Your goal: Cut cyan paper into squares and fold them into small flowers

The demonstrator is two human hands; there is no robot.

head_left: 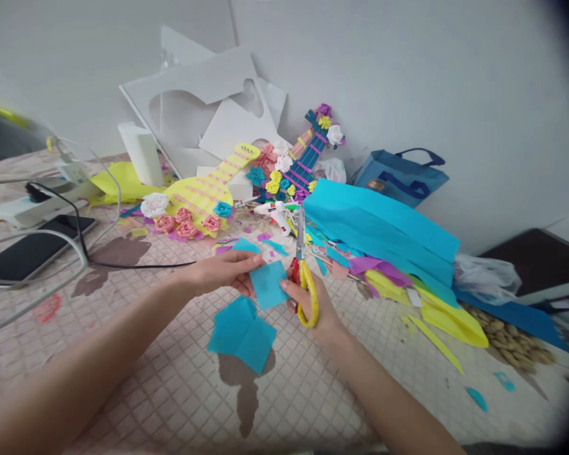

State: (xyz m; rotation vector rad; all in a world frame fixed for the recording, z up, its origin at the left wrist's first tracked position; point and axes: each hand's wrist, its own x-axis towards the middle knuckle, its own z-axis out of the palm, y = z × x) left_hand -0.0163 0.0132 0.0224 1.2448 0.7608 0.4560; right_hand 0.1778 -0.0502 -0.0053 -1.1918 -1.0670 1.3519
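Note:
A small blue paper square (pixel 269 285) is held up between my two hands. My left hand (pixel 230 272) pinches its left edge. With thumb against its right edge, my right hand (pixel 315 303) also holds scissors (pixel 307 284) with yellow and red handles, their blades pointing away from me. Just below, several blue paper pieces (pixel 241 335) overlap on the table. Another blue piece (pixel 245 245) lies behind my left hand. A white glue gun (pixel 275 215) rests farther back, near the scissor tips.
Two paper guitars, one yellow (pixel 199 196) and one dark blue (pixel 308 158), bear paper flowers. Blue sheets (pixel 379 227) and scraps lie right. A phone (pixel 33 246), a black cable (pixel 137 265) and a power strip (pixel 42 202) occupy the left. Cut white boards (pixel 194 69) lean on the wall.

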